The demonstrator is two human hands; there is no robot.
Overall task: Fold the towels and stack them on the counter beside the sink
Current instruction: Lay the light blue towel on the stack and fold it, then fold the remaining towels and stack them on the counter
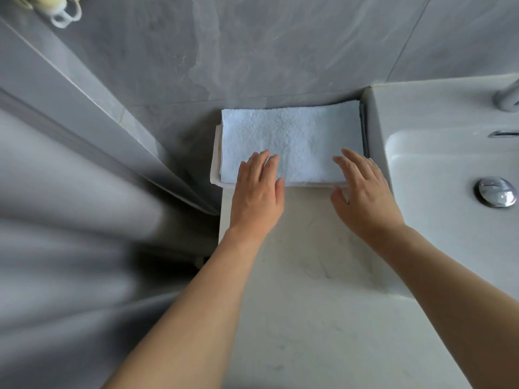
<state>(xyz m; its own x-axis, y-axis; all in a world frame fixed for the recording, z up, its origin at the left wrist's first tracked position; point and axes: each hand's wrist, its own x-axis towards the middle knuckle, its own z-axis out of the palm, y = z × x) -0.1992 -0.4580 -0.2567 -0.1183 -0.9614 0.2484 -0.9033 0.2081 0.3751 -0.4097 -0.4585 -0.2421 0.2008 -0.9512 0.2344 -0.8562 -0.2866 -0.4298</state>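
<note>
A folded pale blue towel (295,136) lies on top of a small stack at the back of the white marble counter (309,276), against the grey wall and just left of the sink (438,178). The edges of a white towel (215,164) and a grey towel (364,127) show beneath it. My left hand (257,195) rests flat on the stack's front left part with straight fingers. My right hand (362,189) lies with spread fingers on the front right corner. Neither hand holds anything.
The sink basin has a chrome drain plug (495,192) and a chrome tap (508,99) at the right edge. A grey glass door frame (84,108) runs diagonally on the left. The counter's left edge drops off near the door.
</note>
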